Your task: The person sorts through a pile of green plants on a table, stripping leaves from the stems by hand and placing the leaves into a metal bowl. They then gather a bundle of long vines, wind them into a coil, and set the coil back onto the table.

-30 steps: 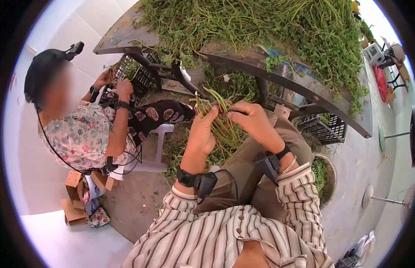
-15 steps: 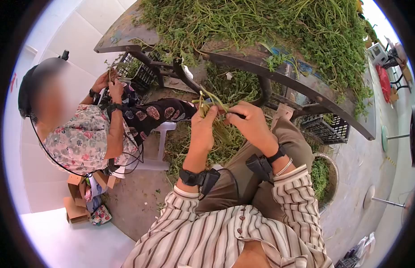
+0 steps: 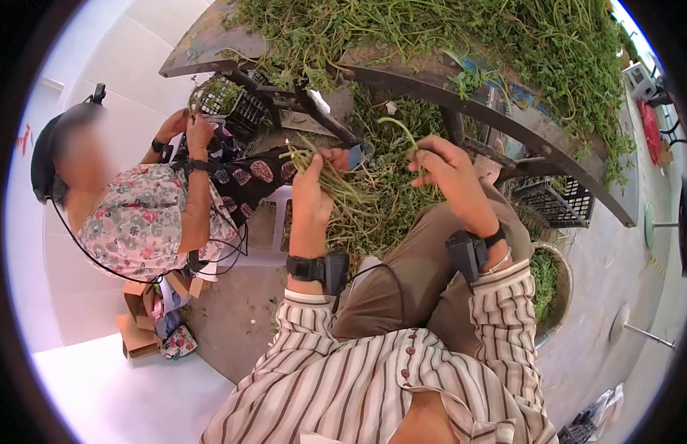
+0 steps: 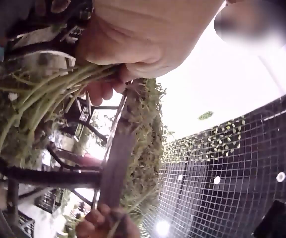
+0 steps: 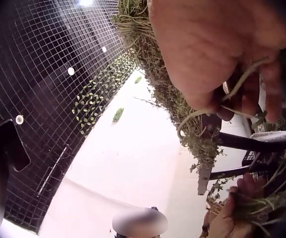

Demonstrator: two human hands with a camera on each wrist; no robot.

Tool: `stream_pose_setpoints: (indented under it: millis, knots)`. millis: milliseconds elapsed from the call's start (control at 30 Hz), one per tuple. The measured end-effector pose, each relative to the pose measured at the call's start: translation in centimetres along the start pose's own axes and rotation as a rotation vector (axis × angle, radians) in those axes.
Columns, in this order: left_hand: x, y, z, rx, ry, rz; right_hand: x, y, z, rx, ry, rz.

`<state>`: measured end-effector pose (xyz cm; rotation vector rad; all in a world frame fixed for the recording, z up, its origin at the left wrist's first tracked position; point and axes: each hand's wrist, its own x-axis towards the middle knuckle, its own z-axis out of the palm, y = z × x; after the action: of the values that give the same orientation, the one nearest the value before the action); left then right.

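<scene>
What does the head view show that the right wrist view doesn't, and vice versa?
Only the head view: the cardboard boxes on the floor and the wearer's striped shirt.
Only the right wrist view: the dark grid with round lights.
Both: the right hand pinching a stem, the left hand holding a bunch of stems, and the heaped greens.

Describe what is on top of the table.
Greens are heaped across the table; bare surface shows along part of its near edge. Whatever lies beneath them cannot be seen.
</scene>
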<state>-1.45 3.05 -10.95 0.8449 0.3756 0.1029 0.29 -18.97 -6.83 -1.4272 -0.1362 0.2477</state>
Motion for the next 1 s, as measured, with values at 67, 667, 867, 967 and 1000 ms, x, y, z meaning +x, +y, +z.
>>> stream_pose_setpoints:
  millis: [67, 667, 867, 967, 1000]
  knots:
    - [-0.2, -0.7, 0.9, -0.052, -0.045, -0.052, -0.1, -0.3, 0.5, 0.089, -0.106, 0.135]
    - [-2.1, -2.5, 5.6, 0.161, -0.385, -0.171, 0.2, 3.8, 1.9, -0.185, -0.121, -0.079]
    - [-3.1, -1.6, 5.8, 0.119, -0.278, -0.244, 0.4, 4.0, 2.0, -0.059, -0.09, -0.065]
    - [-2.1, -2.4, 4.1, 0.079, -0.3, -0.253, 0.3, 3.1, 1.7, -0.018, -0.117, -0.003]
    - [-2.2, -2.2, 4.1, 0.079, -0.301, -0.252, 0.3, 3.0, 1.7, -0.018, -0.117, -0.004]
